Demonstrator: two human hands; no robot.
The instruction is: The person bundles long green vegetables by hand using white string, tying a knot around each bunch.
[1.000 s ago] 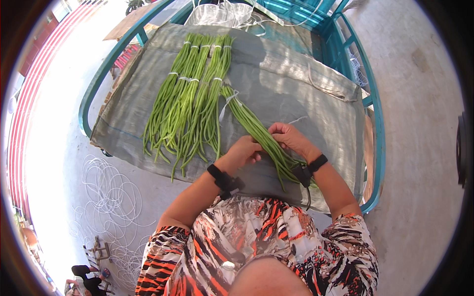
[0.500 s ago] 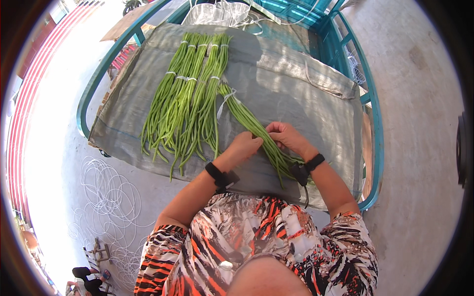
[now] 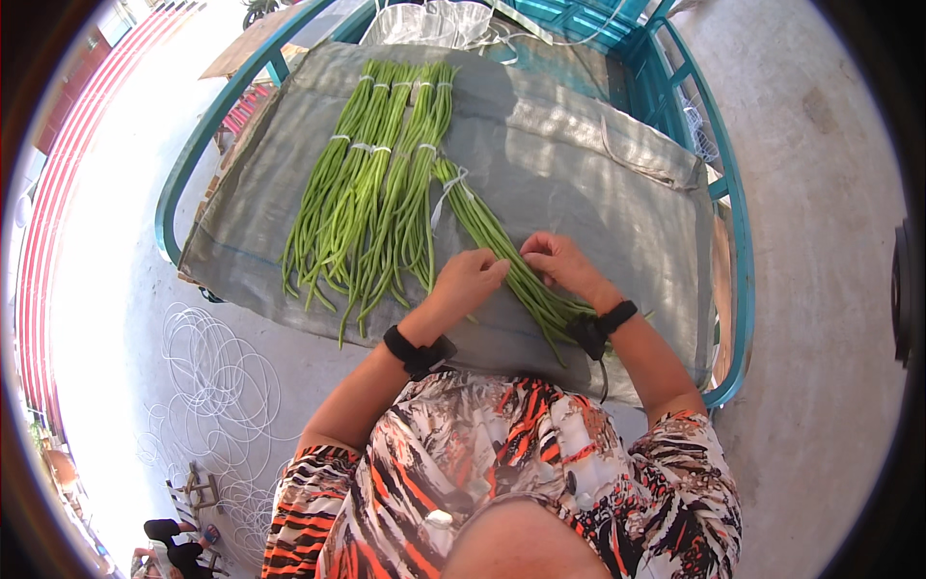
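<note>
A loose bundle of long green beans [image 3: 494, 232] lies aslant on a grey cloth, with a white tie [image 3: 449, 191] around its upper end. My left hand [image 3: 473, 277] is at the bundle's left side, fingers pinched together. On the other side my right hand [image 3: 562, 263] is also closed in a pinch, its fingertips by the beans. What either pinch holds is too small to make out. Left of this bundle, several long bean bundles [image 3: 376, 193] lie side by side, each bound with white ties near the top and lower down.
Grey cloth [image 3: 617, 222] covers the bed of a teal metal-railed cart [image 3: 743, 289]. Clear plastic bags [image 3: 429, 24] rest at its far end. Loops of white strapping [image 3: 217, 367] and a small stool [image 3: 198, 492] are on the floor at left. Someone's legs [image 3: 178, 550] show at lower left.
My left hand has drawn slightly up and left along the bundle's edge. The right hand stays nearly in place, still pinched. The whole view has shifted a little.
</note>
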